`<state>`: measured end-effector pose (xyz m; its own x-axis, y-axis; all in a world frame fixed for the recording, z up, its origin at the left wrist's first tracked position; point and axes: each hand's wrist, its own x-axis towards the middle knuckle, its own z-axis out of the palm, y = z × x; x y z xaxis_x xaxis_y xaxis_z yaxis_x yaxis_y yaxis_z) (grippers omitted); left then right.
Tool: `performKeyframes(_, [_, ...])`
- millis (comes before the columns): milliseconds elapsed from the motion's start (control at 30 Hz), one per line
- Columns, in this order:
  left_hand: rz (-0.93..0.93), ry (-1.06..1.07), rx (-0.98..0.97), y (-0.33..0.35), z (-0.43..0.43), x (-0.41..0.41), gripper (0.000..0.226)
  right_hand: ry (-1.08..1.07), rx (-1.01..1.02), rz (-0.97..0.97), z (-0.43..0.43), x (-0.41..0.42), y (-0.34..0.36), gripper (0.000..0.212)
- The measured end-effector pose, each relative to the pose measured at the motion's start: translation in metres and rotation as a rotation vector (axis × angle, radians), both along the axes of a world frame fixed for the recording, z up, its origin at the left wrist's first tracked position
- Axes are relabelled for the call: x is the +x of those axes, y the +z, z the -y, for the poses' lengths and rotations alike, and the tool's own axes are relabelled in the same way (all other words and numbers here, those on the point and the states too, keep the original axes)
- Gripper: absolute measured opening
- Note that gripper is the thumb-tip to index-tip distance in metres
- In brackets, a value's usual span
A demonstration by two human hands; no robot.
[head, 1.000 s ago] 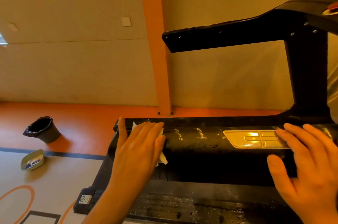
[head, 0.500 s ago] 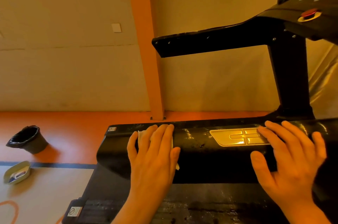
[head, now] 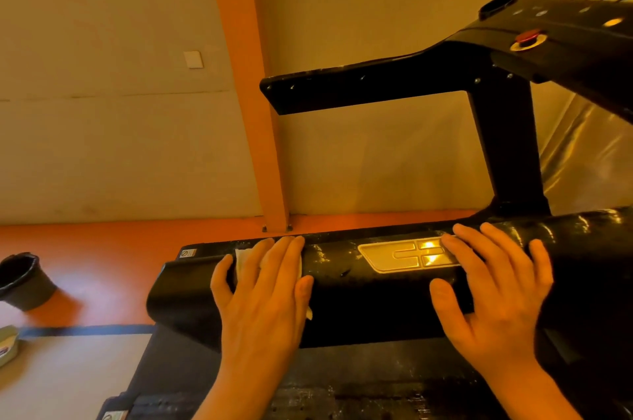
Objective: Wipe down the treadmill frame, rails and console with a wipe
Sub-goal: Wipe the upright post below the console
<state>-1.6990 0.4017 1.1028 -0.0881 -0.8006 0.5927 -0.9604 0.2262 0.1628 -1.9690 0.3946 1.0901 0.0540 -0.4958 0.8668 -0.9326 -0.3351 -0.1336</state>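
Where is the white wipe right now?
In the head view, the white wipe sits under the left hand, pressed on the black treadmill cover, left of the shiny logo badge.

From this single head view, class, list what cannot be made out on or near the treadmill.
Head view only:
Wipe: mostly hidden under the left hand; only edges show.
Console: cut off by the right edge; markings too small.
Sticker: too small to read.
Bin: cut by the left edge.

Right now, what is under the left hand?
A white wipe, pressed flat onto the black treadmill cover by the left hand. Only its edges peek out; the rest is hidden beneath the palm.
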Motion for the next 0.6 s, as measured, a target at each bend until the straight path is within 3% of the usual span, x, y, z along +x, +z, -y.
performKeyframes(167, [0.039,0.028,0.007,-0.005,-0.005,0.018,0.054,0.005,-0.018,0.001,0.001,-0.002,-0.002,0.043])
performKeyframes(367, [0.047,-0.03,0.007,-0.001,-0.002,-0.021,0.054,0.0,-0.044,0.007,0.003,-0.002,-0.004,0.043])
performKeyframes(600, [0.091,0.005,0.0,-0.006,-0.005,0.017,0.054,0.005,-0.061,0.008,0.004,-0.002,-0.005,0.041])
